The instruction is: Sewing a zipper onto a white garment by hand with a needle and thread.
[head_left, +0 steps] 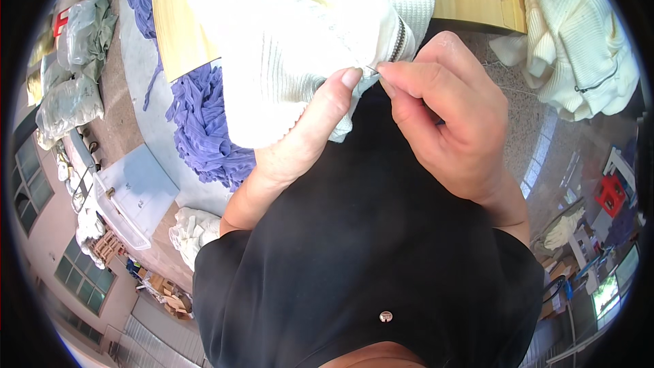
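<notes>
A white ribbed knit garment [272, 75] with a dark metal zipper [398, 41] lies over the table's near edge and hangs toward me. My left hand [313, 123] is closed on its hem, thumb on top, the other fingers hidden under the cloth. Thumb and forefinger of my right hand [453, 109] pinch a thin needle [371, 71], whose shaft points at the fabric beside my left thumb. Whether its tip is in the cloth is too small to tell. The two hands nearly meet just below the zipper.
The wooden table [178, 27] shows on both sides of the garment. Purple knit pieces [204, 126] are heaped at the left. More white zippered knitwear [579, 41] hangs at the far right. Clear plastic bags [71, 105] and a pale blue panel [139, 187] are further left.
</notes>
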A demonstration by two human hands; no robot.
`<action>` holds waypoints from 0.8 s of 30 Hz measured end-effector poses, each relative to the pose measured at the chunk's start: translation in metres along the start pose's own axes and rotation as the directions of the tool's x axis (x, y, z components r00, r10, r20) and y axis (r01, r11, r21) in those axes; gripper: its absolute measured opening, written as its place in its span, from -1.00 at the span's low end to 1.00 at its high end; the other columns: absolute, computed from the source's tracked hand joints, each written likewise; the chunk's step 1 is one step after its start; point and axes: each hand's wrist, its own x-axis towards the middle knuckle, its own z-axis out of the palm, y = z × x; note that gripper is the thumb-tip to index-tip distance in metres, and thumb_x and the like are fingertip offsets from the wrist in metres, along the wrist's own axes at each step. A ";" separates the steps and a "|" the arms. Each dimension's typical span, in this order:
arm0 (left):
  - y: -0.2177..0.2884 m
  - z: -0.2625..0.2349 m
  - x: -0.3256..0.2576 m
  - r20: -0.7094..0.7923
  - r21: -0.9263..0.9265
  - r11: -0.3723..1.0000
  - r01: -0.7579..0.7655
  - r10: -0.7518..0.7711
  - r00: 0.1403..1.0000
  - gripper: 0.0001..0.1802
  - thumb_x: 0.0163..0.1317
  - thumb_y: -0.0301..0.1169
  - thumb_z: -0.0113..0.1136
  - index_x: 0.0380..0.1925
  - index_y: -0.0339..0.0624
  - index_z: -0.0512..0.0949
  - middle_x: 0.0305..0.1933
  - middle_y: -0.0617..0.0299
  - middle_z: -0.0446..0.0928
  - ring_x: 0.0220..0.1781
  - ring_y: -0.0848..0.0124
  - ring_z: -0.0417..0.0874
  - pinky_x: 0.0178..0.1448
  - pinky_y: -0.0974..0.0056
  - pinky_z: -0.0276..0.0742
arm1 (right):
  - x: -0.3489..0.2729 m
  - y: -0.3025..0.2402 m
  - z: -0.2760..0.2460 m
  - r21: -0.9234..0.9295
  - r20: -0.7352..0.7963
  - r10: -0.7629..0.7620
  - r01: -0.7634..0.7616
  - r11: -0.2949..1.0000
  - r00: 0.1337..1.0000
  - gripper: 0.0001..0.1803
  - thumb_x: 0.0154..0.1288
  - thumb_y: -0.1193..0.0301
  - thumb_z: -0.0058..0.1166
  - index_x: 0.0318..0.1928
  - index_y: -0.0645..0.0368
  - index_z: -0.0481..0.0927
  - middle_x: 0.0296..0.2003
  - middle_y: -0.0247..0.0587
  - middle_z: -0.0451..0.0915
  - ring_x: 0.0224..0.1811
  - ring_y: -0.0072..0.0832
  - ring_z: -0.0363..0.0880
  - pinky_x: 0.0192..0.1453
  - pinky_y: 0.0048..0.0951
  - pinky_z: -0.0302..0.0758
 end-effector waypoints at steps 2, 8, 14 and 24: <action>0.001 0.000 -0.001 0.001 -0.004 1.000 0.019 -0.019 1.000 -0.72 0.11 -0.59 0.26 -0.14 -0.29 0.56 -0.21 0.26 0.58 -0.23 0.52 0.56 -0.12 0.45 0.46 | 0.001 -0.001 0.000 -0.008 -0.007 -0.008 0.008 1.000 1.000 -0.75 -0.05 0.79 0.14 -0.30 0.30 0.60 -0.53 -0.29 0.39 -0.57 -0.55 0.35 -0.55 -0.57 0.25; 0.005 0.003 0.002 -0.009 -0.015 0.999 0.036 -0.036 0.999 -0.69 0.10 -0.58 0.27 -0.11 -0.29 0.54 -0.20 0.26 0.58 -0.21 0.52 0.55 -0.12 0.44 0.46 | 0.000 0.001 0.004 -0.024 -0.046 -0.045 0.044 0.999 0.998 -0.75 -0.06 0.78 0.16 -0.31 0.31 0.59 -0.53 -0.28 0.40 -0.58 -0.53 0.35 -0.55 -0.57 0.25; 0.004 0.003 0.004 0.008 0.018 1.000 -0.012 0.012 1.000 -0.67 0.09 -0.58 0.28 -0.10 -0.29 0.53 -0.19 0.26 0.57 -0.21 0.51 0.55 -0.12 0.43 0.46 | -0.002 0.001 0.006 0.006 -0.088 -0.030 0.030 1.000 0.996 -0.78 -0.03 0.77 0.16 -0.31 0.32 0.59 -0.53 -0.27 0.40 -0.58 -0.54 0.34 -0.56 -0.56 0.25; -0.003 -0.002 0.006 0.026 0.042 0.999 0.004 -0.006 1.000 -0.63 0.08 -0.56 0.31 -0.08 -0.31 0.49 -0.16 0.21 0.56 -0.17 0.47 0.54 -0.06 0.39 0.45 | -0.006 0.010 0.008 0.041 -0.125 -0.061 0.066 0.997 0.990 -0.78 0.02 0.76 0.14 -0.29 0.28 0.59 -0.51 -0.27 0.44 -0.54 -0.51 0.38 -0.51 -0.57 0.31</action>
